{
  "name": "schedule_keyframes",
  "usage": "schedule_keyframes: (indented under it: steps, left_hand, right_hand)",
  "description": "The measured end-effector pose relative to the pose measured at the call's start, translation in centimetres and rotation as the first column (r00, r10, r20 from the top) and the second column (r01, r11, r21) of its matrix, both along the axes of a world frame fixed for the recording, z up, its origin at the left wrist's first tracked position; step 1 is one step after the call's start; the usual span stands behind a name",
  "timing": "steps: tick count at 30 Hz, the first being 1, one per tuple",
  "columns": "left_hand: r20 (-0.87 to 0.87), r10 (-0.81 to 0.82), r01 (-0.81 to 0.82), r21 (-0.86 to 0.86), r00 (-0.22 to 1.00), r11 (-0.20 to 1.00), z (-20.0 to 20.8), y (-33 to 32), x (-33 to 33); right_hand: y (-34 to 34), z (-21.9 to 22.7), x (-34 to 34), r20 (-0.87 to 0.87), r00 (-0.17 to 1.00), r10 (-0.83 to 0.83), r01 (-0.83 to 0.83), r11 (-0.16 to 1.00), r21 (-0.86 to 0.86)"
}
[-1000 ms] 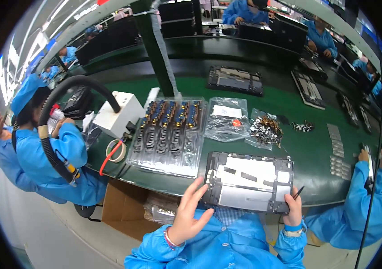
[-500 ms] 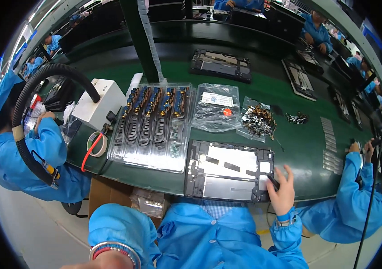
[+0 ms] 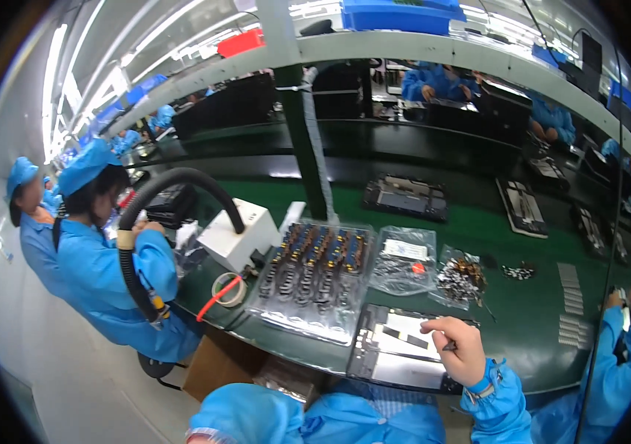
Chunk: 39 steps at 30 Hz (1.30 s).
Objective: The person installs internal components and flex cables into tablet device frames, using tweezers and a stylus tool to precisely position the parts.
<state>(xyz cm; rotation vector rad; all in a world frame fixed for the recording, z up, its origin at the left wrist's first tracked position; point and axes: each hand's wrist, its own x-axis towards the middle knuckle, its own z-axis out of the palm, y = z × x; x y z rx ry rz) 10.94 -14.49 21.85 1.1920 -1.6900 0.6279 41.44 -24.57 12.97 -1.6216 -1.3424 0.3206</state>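
Observation:
My right hand [image 3: 460, 349] is raised over the right part of an opened tablet housing [image 3: 360, 354], its fingers bent around a slim dark object [image 3: 449, 345] whose kind I cannot make out. The housing has a black frame, silver panels and dark strips, and lies flat at the table's front edge. Part of its right side is hidden behind that hand. Of my left arm, only the blue sleeve [image 3: 245, 414] and a banded wrist show at the lower edge; the hand itself is cut off.
A clear tray [image 3: 308, 329] of small parts stands left of the housing. Behind are bagged parts [image 3: 404, 259], a bag of small metal pieces [image 3: 460, 280] and more housings [image 3: 404, 198]. A white box [image 3: 238, 237] with a black hose [image 3: 182, 177] stands left. Co-workers sit on both sides.
The view has tilted up and turned left. My right hand has moved from the housing's right edge to over its panels, fingers more bent. My left hand has dropped out of the picture.

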Motion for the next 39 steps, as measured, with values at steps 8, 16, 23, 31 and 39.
schedule_keyframes:
  steps: [8, 16, 23, 31, 39]
  left_hand:
    - [-0.377, -0.409, 0.102, -0.620, 0.831, 0.778, 4.2, 0.6, 17.2]
    - [-0.442, -0.701, 0.562, -0.419, 0.560, 0.713, 3.5, -4.2, 19.0]
    - [-0.781, -0.137, 0.468, 0.214, 0.609, 0.857, -5.4, -4.8, 17.0]
    - [-0.294, 0.921, -0.696, 0.717, -0.256, 0.036, -14.7, 7.2, 19.6]
    - [0.097, 0.786, -0.573, 0.632, -0.610, -0.523, -19.8, 7.3, 23.7]
  right_hand:
    - [1.0, 0.4, -0.1, -0.017, 0.997, -0.082, 0.081, 0.995, -0.061]
    - [3.0, -1.2, -0.4, -0.220, 0.971, -0.093, 0.122, 0.985, 0.122]
    - [3.3, -2.5, 2.2, -0.312, 0.942, -0.120, 0.113, 0.993, -0.041]
    - [6.3, -3.9, 5.3, -0.560, 0.818, -0.135, 0.097, 0.990, -0.098]
    - [10.9, -8.2, 6.9, -0.172, 0.971, -0.168, 0.134, 0.972, -0.193]
